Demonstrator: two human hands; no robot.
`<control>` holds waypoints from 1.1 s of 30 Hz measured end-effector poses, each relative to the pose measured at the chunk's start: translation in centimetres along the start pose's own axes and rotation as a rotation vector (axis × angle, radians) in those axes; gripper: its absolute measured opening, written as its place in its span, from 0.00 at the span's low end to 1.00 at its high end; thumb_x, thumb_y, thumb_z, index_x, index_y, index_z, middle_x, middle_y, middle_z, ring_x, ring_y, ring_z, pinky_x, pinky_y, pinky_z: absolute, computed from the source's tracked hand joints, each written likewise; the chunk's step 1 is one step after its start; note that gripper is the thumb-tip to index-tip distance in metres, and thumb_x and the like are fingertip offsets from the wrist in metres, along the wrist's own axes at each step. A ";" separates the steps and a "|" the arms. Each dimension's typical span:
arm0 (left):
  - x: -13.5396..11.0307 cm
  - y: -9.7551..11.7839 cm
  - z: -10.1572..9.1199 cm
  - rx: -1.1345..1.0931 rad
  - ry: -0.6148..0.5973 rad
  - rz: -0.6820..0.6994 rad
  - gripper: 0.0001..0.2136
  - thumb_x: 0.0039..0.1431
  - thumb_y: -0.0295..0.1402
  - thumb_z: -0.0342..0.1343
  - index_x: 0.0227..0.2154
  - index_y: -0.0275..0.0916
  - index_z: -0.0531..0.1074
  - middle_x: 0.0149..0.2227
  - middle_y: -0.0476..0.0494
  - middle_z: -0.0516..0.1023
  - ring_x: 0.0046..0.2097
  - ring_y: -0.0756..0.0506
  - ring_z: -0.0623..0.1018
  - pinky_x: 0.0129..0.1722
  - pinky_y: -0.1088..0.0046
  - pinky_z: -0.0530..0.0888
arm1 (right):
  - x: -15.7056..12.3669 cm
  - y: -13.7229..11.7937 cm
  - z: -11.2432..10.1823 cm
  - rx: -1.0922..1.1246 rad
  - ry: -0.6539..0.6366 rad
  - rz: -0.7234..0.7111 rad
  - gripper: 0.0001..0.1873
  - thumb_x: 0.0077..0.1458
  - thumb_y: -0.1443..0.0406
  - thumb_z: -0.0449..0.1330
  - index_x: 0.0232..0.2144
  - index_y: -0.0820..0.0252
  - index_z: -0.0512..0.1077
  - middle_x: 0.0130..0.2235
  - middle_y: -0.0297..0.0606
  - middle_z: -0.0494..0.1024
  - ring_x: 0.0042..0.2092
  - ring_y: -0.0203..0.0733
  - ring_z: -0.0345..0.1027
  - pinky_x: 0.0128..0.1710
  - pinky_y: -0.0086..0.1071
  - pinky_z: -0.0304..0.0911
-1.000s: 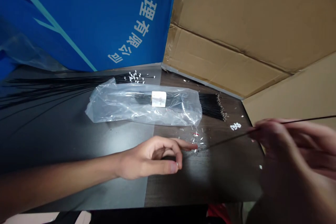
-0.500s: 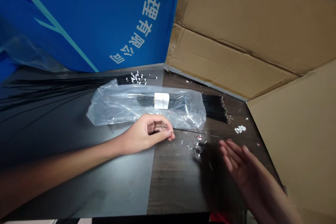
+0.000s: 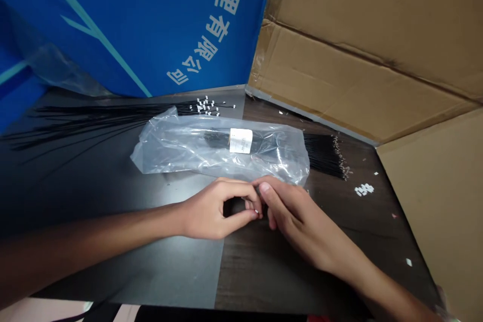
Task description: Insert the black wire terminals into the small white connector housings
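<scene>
My left hand (image 3: 219, 209) and my right hand (image 3: 290, 209) meet fingertip to fingertip over the dark table (image 3: 113, 201), just in front of a clear plastic bag (image 3: 181, 146). Both pinch a tiny white piece (image 3: 256, 211) between them; a thin wire may run with it, but I cannot make it out. The bag has a white label (image 3: 240, 140) and holds a bundle of black wires. More black wires (image 3: 324, 153) stick out of the bag's right end.
A fan of long black wires (image 3: 83, 118) with small white connectors (image 3: 204, 104) lies at the back left. A few white connectors (image 3: 364, 189) lie at the right. A blue printed board (image 3: 151, 25) and cardboard walls (image 3: 358, 60) close in the back and right.
My right hand let go of the long black wire, swept down and left, and now meets my left hand. My left hand drew back from the scraps and closed into a pinch.
</scene>
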State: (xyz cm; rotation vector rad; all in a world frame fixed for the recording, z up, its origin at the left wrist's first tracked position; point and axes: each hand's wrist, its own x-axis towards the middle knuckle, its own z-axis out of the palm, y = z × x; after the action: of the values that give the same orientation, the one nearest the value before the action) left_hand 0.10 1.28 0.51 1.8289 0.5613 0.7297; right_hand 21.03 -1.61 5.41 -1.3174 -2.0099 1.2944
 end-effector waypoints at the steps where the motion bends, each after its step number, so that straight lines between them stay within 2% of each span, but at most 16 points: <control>1: 0.1 -0.1 -0.1 -0.033 0.008 -0.021 0.04 0.65 0.24 0.59 0.36 0.35 0.78 0.37 0.41 0.85 0.40 0.45 0.84 0.44 0.71 0.78 | 0.0 0.6 0.1 0.004 0.006 -0.011 0.22 0.80 0.56 0.44 0.33 0.55 0.66 0.31 0.31 0.71 0.33 0.38 0.68 0.38 0.33 0.62; 8: 0.4 -0.3 -0.3 -0.178 0.118 -0.146 0.05 0.69 0.28 0.59 0.37 0.33 0.78 0.36 0.40 0.84 0.40 0.47 0.83 0.44 0.72 0.79 | -0.4 3.4 0.6 -0.089 0.137 0.001 0.18 0.77 0.58 0.51 0.35 0.58 0.73 0.32 0.33 0.75 0.33 0.38 0.66 0.36 0.33 0.59; 11: 0.3 -0.3 -0.1 -0.140 0.198 -0.165 0.05 0.68 0.29 0.60 0.37 0.33 0.79 0.36 0.41 0.83 0.39 0.47 0.82 0.43 0.73 0.78 | -0.3 3.3 0.5 -0.092 0.183 -0.001 0.18 0.77 0.58 0.52 0.35 0.58 0.73 0.30 0.32 0.73 0.31 0.37 0.64 0.34 0.32 0.58; 16: 0.0 -0.3 0.1 -0.043 0.330 -0.123 0.05 0.68 0.28 0.60 0.36 0.34 0.78 0.36 0.41 0.82 0.37 0.47 0.80 0.40 0.72 0.77 | -1.0 2.4 0.5 -0.138 0.288 0.009 0.17 0.76 0.61 0.52 0.32 0.58 0.69 0.26 0.29 0.67 0.27 0.34 0.59 0.29 0.31 0.55; 19: -0.1 -0.3 0.1 -0.018 0.295 -0.092 0.04 0.68 0.26 0.59 0.38 0.34 0.78 0.36 0.42 0.81 0.37 0.48 0.80 0.40 0.73 0.77 | -1.5 2.0 0.7 -0.087 0.302 0.017 0.15 0.75 0.61 0.54 0.33 0.57 0.71 0.28 0.29 0.71 0.28 0.34 0.63 0.30 0.30 0.58; 23: -0.3 -0.2 0.0 0.031 0.164 -0.017 0.05 0.66 0.22 0.59 0.38 0.34 0.79 0.37 0.43 0.82 0.38 0.49 0.80 0.42 0.74 0.77 | -1.5 2.0 1.2 0.067 0.254 -0.007 0.06 0.72 0.62 0.59 0.41 0.56 0.76 0.37 0.33 0.80 0.37 0.37 0.74 0.38 0.30 0.67; 26: -0.2 0.0 -0.1 0.006 0.125 -0.005 0.06 0.66 0.20 0.58 0.38 0.34 0.78 0.38 0.42 0.82 0.38 0.49 0.81 0.43 0.74 0.77 | -1.4 2.1 1.6 0.117 0.260 0.002 0.05 0.70 0.63 0.62 0.41 0.56 0.77 0.37 0.34 0.82 0.37 0.37 0.76 0.38 0.29 0.67; 30: -0.1 0.1 -0.3 -0.132 0.215 -0.040 0.05 0.68 0.22 0.58 0.39 0.34 0.78 0.41 0.40 0.82 0.42 0.48 0.82 0.44 0.74 0.79 | -1.6 1.9 1.7 0.194 0.306 0.071 0.07 0.69 0.61 0.62 0.37 0.57 0.76 0.31 0.32 0.77 0.31 0.34 0.69 0.30 0.26 0.63; 33: 0.0 0.1 -0.4 -0.234 0.274 -0.079 0.04 0.70 0.23 0.58 0.38 0.34 0.76 0.40 0.39 0.81 0.41 0.48 0.82 0.43 0.74 0.81 | -1.6 1.4 1.8 0.272 0.352 0.099 0.12 0.69 0.59 0.62 0.33 0.58 0.74 0.27 0.31 0.73 0.28 0.34 0.64 0.26 0.25 0.61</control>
State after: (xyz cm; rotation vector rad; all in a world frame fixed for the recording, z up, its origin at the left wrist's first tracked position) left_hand -0.24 1.50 0.75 1.4932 0.6913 0.9581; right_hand 21.15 -3.70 3.57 -1.4109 -1.4927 1.2266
